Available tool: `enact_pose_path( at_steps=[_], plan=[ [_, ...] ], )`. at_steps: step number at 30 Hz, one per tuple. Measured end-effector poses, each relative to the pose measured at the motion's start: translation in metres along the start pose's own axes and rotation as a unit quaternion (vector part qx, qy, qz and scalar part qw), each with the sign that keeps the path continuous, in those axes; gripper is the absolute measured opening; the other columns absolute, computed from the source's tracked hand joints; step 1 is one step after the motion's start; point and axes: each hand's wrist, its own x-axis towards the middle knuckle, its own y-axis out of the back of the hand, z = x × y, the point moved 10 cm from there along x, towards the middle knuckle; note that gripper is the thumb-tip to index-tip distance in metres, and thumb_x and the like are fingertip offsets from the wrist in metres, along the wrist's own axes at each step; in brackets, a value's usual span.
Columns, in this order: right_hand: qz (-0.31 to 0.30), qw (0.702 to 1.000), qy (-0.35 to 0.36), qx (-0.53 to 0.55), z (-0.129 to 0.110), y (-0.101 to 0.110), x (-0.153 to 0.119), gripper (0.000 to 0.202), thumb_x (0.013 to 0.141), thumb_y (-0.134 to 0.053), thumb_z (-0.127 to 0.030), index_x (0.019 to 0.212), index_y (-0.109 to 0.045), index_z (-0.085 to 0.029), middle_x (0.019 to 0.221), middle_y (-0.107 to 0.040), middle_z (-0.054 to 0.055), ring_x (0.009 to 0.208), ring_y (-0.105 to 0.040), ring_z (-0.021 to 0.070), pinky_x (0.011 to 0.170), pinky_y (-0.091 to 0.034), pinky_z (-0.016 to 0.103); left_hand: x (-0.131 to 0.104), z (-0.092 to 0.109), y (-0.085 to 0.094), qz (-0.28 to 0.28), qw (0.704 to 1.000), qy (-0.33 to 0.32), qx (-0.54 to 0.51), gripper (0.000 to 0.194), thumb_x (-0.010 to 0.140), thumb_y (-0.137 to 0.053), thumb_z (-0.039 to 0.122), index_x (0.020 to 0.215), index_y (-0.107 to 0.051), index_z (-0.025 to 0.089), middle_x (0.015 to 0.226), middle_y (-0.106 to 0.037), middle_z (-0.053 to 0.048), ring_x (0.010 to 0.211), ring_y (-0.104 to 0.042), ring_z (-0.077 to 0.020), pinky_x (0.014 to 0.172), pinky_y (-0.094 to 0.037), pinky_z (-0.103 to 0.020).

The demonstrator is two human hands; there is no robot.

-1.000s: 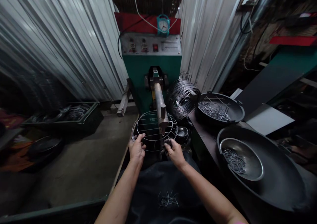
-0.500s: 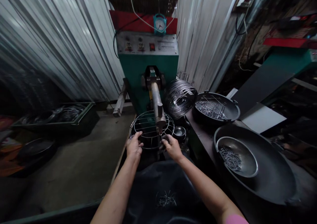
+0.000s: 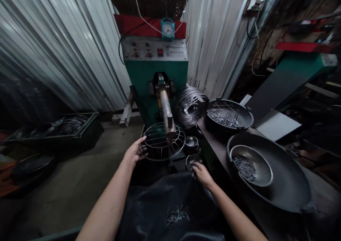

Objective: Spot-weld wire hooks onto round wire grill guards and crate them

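Observation:
A round wire rack [image 3: 163,159] with two rings and cross wires sits around the tip of the machine's metal arm [image 3: 165,107]. My left hand [image 3: 135,152] is at its left edge, fingers spread and thumb side up; whether a fingertip touches the ring I cannot tell. Lower right, apart from the rack, my right hand [image 3: 203,176] has its fingers curled together beside a small metal bowl [image 3: 189,161]. What the fingers hold, if anything, is hidden. Short bent wire pieces [image 3: 177,215] lie on the dark apron [image 3: 151,212] across my lap.
Behind the rack stands a green machine [image 3: 157,66] with a clock [image 3: 167,29] hung on it. To the right are a wire coil [image 3: 191,106], a pan of wire parts [image 3: 246,117], and a large pan [image 3: 290,184] holding a bowl [image 3: 266,170] of wire pieces. A green bin [image 3: 87,125] is at left.
My right hand has left the rack's front edge and moved down and right. My left hand has opened and shifted left from the ring. The rack stays at the arm's tip.

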Motion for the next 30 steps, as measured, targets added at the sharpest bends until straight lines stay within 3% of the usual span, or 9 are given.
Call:
enact_pose_path(
  at_steps=[3, 6, 9, 13, 17, 21, 30],
  plan=[
    [0.002, 0.999, -0.017, -0.048, 0.036, 0.017, -0.011, 0.014, 0.073, -0.046, -0.024, 0.06, -0.051, -0.02, 0.045, -0.047, -0.004, 0.037, -0.042, 0.0088, 0.038, -0.031, 0.021, 0.008, 0.002, -0.009, -0.036, 0.999, 0.027, 0.024, 0.035, 0.046, -0.075, 0.027, 0.065, -0.047, 0.017, 0.051, -0.045, 0.005, 0.038, -0.04, -0.0071, 0.036, -0.034, -0.02],
    [0.034, 0.998, -0.001, -0.046, 0.037, 0.025, -0.015, 0.013, 0.071, -0.049, -0.021, 0.058, -0.047, -0.019, 0.05, -0.048, -0.005, 0.042, -0.044, 0.0078, 0.042, -0.034, 0.02, 0.01, 0.005, -0.013, -0.046, 0.999, -0.014, -0.007, 0.033, 0.046, -0.072, 0.024, 0.062, -0.043, 0.018, 0.043, -0.034, 0.009, 0.032, -0.025, -0.0022, 0.032, -0.019, -0.015],
    [0.033, 0.999, 0.014, 0.023, 0.011, 0.014, -0.012, 0.013, 0.074, -0.05, -0.028, 0.064, -0.047, -0.019, 0.056, -0.051, -0.004, 0.043, -0.045, 0.0068, 0.043, -0.035, 0.019, 0.004, 0.005, -0.01, -0.036, 0.996, -0.06, -0.049, 0.035, 0.045, -0.07, 0.023, 0.06, -0.039, 0.019, 0.041, -0.025, 0.012, 0.032, -0.016, -0.0007, 0.032, -0.014, -0.014],
    [0.007, 0.977, 0.091, 0.193, -0.057, -0.012, -0.004, 0.022, 0.077, -0.052, -0.039, 0.085, -0.049, -0.019, 0.077, -0.061, 0.002, 0.057, -0.058, 0.0106, 0.048, -0.041, 0.021, -0.012, 0.003, -0.004, 0.015, 0.993, -0.095, -0.068, 0.038, 0.04, -0.072, 0.026, 0.058, -0.038, 0.019, 0.041, -0.024, 0.013, 0.033, -0.017, -0.0006, 0.032, -0.016, -0.016],
    [-0.038, 0.972, 0.168, 0.163, -0.109, -0.048, 0.003, 0.018, 0.079, -0.05, -0.038, 0.084, -0.049, -0.021, 0.081, -0.063, 0.002, 0.06, -0.06, 0.0116, 0.051, -0.044, 0.022, -0.023, 0.001, -0.005, 0.049, 0.989, -0.113, -0.081, 0.039, 0.039, -0.071, 0.029, 0.059, -0.04, 0.019, 0.043, -0.025, 0.013, 0.034, -0.019, -0.0009, 0.033, -0.018, -0.017],
    [-0.061, 0.981, 0.183, 0.025, -0.112, -0.072, 0.011, 0.009, 0.079, -0.048, -0.029, 0.08, -0.051, -0.021, 0.066, -0.06, -0.003, 0.049, -0.056, 0.0095, 0.051, -0.043, 0.022, -0.028, 0.001, -0.007, 0.044, 0.985, -0.137, -0.1, 0.039, 0.042, -0.071, 0.029, 0.06, -0.038, 0.02, 0.044, -0.023, 0.013, 0.034, -0.02, -0.0014, 0.035, -0.017, -0.017],
    [-0.036, 0.986, 0.164, -0.009, -0.105, -0.07, 0.016, 0.007, 0.081, -0.043, -0.025, 0.082, -0.049, -0.021, 0.058, -0.057, -0.004, 0.045, -0.056, 0.0106, 0.044, -0.039, 0.02, -0.031, -0.002, -0.005, 0.059, 0.982, -0.139, -0.113, 0.04, 0.041, -0.071, 0.029, 0.064, -0.041, 0.02, 0.047, -0.027, 0.012, 0.036, -0.023, -0.0026, 0.035, -0.019, -0.018]
  ],
)
